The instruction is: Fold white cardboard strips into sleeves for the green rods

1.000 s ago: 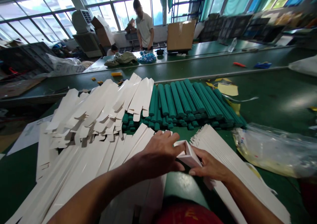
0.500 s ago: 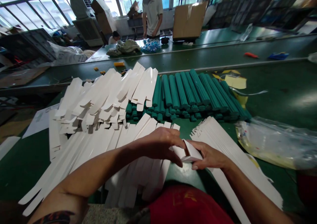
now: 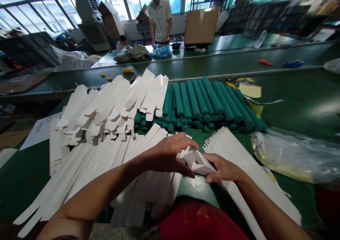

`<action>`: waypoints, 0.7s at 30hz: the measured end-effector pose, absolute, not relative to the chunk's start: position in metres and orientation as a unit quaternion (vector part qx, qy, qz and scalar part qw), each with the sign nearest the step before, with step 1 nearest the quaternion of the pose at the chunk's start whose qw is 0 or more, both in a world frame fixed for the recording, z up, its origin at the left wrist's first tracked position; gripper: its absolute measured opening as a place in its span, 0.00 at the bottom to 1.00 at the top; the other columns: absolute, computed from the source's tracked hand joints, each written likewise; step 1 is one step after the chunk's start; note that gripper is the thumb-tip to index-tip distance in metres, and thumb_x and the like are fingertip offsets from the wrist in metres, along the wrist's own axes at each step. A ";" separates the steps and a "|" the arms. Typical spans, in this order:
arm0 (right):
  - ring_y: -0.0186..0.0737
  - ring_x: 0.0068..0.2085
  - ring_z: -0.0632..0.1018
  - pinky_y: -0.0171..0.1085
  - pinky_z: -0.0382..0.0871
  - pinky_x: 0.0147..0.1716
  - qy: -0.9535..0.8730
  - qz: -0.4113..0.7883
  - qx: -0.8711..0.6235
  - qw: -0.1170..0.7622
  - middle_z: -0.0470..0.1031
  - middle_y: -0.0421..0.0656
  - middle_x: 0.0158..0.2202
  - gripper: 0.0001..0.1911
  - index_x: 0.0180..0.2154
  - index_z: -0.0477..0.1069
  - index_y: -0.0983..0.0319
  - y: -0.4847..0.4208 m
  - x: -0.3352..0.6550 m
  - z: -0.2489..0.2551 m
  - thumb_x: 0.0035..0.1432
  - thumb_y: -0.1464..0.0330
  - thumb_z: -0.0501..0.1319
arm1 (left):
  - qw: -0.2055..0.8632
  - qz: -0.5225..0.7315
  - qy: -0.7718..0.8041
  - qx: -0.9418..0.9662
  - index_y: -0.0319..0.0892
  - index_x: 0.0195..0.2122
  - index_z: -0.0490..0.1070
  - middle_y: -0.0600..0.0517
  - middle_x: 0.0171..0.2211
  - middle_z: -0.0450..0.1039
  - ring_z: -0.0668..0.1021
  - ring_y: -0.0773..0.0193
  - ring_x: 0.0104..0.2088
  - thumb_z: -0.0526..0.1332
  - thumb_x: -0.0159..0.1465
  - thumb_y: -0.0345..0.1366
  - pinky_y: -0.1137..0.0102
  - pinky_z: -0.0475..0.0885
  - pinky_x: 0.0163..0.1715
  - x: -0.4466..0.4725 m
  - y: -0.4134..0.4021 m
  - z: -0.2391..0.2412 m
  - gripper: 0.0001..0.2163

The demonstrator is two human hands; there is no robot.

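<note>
A long, narrow white carton [image 3: 203, 167] is gripped near its end by my right hand [image 3: 224, 168], thumb on the near side. The rest of it runs down under my right forearm. Its end faces my left hand [image 3: 174, 151], with the flaps raised and the opening showing. The left fingers and thumb are apart and curved around that end; I cannot tell whether they touch a flap. Beneath my left arm lie several flat white cartons [image 3: 101, 162]. A stack of folded white cartons [image 3: 247, 162] lies beside my right hand.
Ridged green rods [image 3: 196, 98] are piled behind my hands. Left of them is a heap of opened white cartons [image 3: 111, 102]. A clear plastic bag [image 3: 292, 155] lies at the right. Across the green bench, a person [image 3: 160, 18] stands near a cardboard box [image 3: 201, 27].
My left fingers have lifted back from the carton's end, where they were pressing in. The end now shows more openly. My right hand keeps its hold.
</note>
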State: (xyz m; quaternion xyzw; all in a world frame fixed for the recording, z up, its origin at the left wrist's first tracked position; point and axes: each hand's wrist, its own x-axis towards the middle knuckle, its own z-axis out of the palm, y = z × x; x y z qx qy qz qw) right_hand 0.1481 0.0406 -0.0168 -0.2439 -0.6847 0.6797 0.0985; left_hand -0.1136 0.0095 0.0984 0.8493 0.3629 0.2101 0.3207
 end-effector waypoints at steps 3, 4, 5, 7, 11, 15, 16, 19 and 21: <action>0.43 0.41 0.71 0.36 0.66 0.41 -0.686 0.675 -0.246 0.116 0.71 0.42 0.41 0.37 0.50 0.72 0.65 0.040 0.146 -0.013 0.42 0.51 0.71 | 0.292 0.191 0.330 0.877 0.41 0.44 0.72 0.50 0.38 0.68 0.70 0.62 0.38 0.69 0.57 0.48 0.70 0.63 0.36 -0.112 0.008 0.098 0.20; 0.43 0.42 0.71 0.36 0.67 0.41 -0.687 0.671 -0.250 0.126 0.72 0.43 0.41 0.36 0.50 0.72 0.65 0.039 0.146 -0.012 0.43 0.51 0.71 | 0.289 0.193 0.328 0.878 0.41 0.41 0.72 0.50 0.37 0.68 0.70 0.62 0.37 0.69 0.57 0.48 0.70 0.63 0.35 -0.112 0.008 0.097 0.18; 0.43 0.41 0.71 0.36 0.67 0.41 -0.690 0.663 -0.256 0.138 0.72 0.43 0.41 0.36 0.50 0.72 0.65 0.039 0.146 -0.012 0.43 0.51 0.70 | 0.289 0.202 0.333 0.874 0.40 0.38 0.72 0.51 0.36 0.68 0.70 0.63 0.36 0.69 0.57 0.48 0.70 0.63 0.35 -0.112 0.008 0.097 0.17; 0.44 0.42 0.73 0.38 0.68 0.41 -0.703 0.635 -0.271 0.172 0.73 0.43 0.42 0.35 0.51 0.71 0.64 0.038 0.145 -0.015 0.45 0.51 0.70 | 0.307 0.247 0.370 0.842 0.40 0.36 0.70 0.51 0.36 0.68 0.70 0.63 0.36 0.69 0.57 0.49 0.69 0.65 0.35 -0.111 0.008 0.095 0.18; 0.52 0.53 0.73 0.46 0.68 0.52 -0.679 0.592 -0.313 0.302 0.72 0.48 0.52 0.37 0.57 0.65 0.61 0.033 0.134 -0.027 0.48 0.54 0.69 | 0.413 0.371 0.487 0.674 0.42 0.55 0.65 0.47 0.46 0.70 0.74 0.60 0.42 0.72 0.51 0.48 0.66 0.71 0.41 -0.098 0.005 0.078 0.33; 0.52 0.52 0.74 0.49 0.69 0.53 -0.658 0.498 -0.401 0.398 0.71 0.49 0.53 0.37 0.58 0.61 0.60 0.026 0.112 -0.044 0.49 0.56 0.69 | 0.528 0.429 0.461 0.569 0.42 0.60 0.63 0.45 0.51 0.72 0.75 0.54 0.50 0.67 0.57 0.47 0.61 0.71 0.50 -0.074 0.001 0.047 0.31; 0.52 0.51 0.74 0.49 0.70 0.51 -0.664 0.460 -0.427 0.407 0.72 0.48 0.51 0.36 0.57 0.61 0.60 0.025 0.107 -0.047 0.49 0.56 0.69 | 0.543 0.445 0.448 0.554 0.41 0.59 0.63 0.44 0.52 0.72 0.75 0.54 0.50 0.65 0.59 0.47 0.61 0.70 0.51 -0.067 0.001 0.040 0.30; 0.50 0.49 0.74 0.48 0.72 0.49 -0.688 0.366 -0.466 0.419 0.71 0.48 0.49 0.33 0.56 0.60 0.60 0.024 0.099 -0.054 0.52 0.58 0.67 | 0.579 0.489 0.418 0.501 0.41 0.60 0.61 0.45 0.51 0.73 0.76 0.55 0.48 0.60 0.63 0.50 0.63 0.72 0.48 -0.051 0.001 0.028 0.28; 0.50 0.51 0.73 0.48 0.71 0.50 -0.711 0.322 -0.461 0.423 0.68 0.49 0.51 0.35 0.59 0.57 0.61 0.023 0.098 -0.057 0.54 0.59 0.66 | 0.590 0.500 0.411 0.483 0.43 0.59 0.62 0.47 0.49 0.73 0.77 0.57 0.46 0.56 0.66 0.50 0.64 0.72 0.47 -0.043 0.000 0.028 0.24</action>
